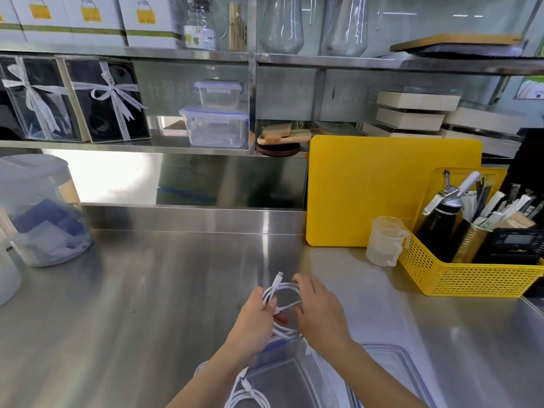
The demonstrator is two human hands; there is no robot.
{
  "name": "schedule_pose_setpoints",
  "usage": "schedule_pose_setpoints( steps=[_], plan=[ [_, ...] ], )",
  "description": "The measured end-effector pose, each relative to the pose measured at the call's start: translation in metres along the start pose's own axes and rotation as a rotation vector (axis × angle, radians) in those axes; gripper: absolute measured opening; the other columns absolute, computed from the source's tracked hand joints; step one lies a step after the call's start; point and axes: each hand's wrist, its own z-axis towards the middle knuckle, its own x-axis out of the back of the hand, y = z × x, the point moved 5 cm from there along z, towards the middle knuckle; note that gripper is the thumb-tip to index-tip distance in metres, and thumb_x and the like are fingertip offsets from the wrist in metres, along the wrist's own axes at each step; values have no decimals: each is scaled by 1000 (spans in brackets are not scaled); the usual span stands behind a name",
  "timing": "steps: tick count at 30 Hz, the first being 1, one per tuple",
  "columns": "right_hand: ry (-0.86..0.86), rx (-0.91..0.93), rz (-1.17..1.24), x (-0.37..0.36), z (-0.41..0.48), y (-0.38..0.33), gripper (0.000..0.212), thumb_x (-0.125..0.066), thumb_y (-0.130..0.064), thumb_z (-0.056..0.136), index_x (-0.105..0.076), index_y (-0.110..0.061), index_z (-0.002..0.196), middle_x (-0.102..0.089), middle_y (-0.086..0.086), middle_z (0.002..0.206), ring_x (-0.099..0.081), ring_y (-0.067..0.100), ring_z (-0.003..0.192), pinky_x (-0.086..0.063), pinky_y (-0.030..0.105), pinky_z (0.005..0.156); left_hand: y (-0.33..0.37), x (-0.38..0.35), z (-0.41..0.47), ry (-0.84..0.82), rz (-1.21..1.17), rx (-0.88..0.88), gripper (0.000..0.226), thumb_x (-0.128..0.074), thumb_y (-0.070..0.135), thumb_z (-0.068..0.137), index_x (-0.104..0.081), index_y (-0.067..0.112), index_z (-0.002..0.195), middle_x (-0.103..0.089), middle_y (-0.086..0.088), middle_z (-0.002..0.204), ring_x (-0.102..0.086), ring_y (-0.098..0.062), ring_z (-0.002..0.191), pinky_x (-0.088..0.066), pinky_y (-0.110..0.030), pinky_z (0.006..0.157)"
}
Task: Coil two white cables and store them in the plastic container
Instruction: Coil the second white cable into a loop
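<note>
holding coiled white cable (pixel 284 293) in my left grip (pixel 255 318), closed; right grip (pixel 319 309) steadies loop, half-open, above plastic container (pixel 306 381).

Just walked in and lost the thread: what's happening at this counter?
A person is winding a white cable into a loop over the steel counter. The left hand pinches the coil while the right hand steadies its far side. A second white cable already lies in the clear plastic container below, whose lid rests beside it.
</note>
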Motion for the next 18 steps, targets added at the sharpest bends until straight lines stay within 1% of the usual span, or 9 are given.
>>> schedule_pose_setpoints(
  steps=[1,2,4,6,7,9,13,15,18],
  plan=[
    [83,106,-80,1,-1,-2,51,-82,-17,62,-54,-19,104,-64,2,85,-60,18,65,-52,25,53,-1,0,0,-9,-27,14,16,-36,18,99,-47,12,89,-57,-4,77,-56,-16,71,-44,-25,66],
    [165,196,-127,2,-2,-3,49,-84,-14,56,-57,-18,97,-63,2,74,-58,17,55,-48,24,44,-1,1,-1,-31,-82,46,16,-36,16,100,-49,9,93,-58,-6,78,-59,-17,70,-49,-26,65],
    [261,320,-169,3,-5,-2,30,-76,-8,62,-61,-18,86,-61,2,68,-53,18,48,-44,25,39,-4,-1,-2,-135,-273,133,21,-35,14,100,-50,1,106,-63,-17,85,-66,-25,70,-58,-37,66],
    [279,335,-118,4,-8,2,12,-63,-9,72,-61,-17,82,-63,2,69,-51,19,45,-43,23,38,-5,-3,-3,-242,-417,216,26,-35,11,100,-50,-7,113,-65,-27,95,-69,-34,76,-59,-48,73],
    [267,313,-58,4,-8,4,7,-57,-11,76,-60,-16,80,-64,1,68,-50,19,43,-42,22,37,-4,-3,-3,-278,-476,246,28,-35,10,100,-50,-9,115,-65,-29,100,-69,-37,79,-59,-50,74],
    [239,197,105,7,-7,7,10,-49,-16,82,-58,-15,78,-63,1,65,-51,19,45,-42,22,38,-5,-3,-3,-319,-562,277,28,-35,8,100,-52,-8,115,-67,-28,102,-70,-38,81,-58,-51,74],
    [59,-139,486,5,-4,13,11,-54,-20,90,-56,-12,84,-61,5,71,-58,22,62,-51,35,60,-8,-1,-3,-371,-675,330,20,-35,6,99,-53,-2,101,-69,-20,79,-70,-35,70,-56,-53,74],
    [21,-188,559,4,-3,12,11,-58,-23,88,-56,-14,82,-62,5,71,-61,25,65,-54,39,63,-11,0,-3,-364,-670,344,16,-37,5,98,-50,0,92,-65,-18,71,-69,-32,64,-58,-51,70],
    [-29,-224,561,1,-1,13,15,-66,-23,82,-55,-15,77,-60,3,70,-58,26,66,-52,40,65,-19,2,-1,-284,-528,314,15,-39,2,97,-50,-1,87,-62,-17,68,-67,-28,59,-60,-47,63]
  ],
)
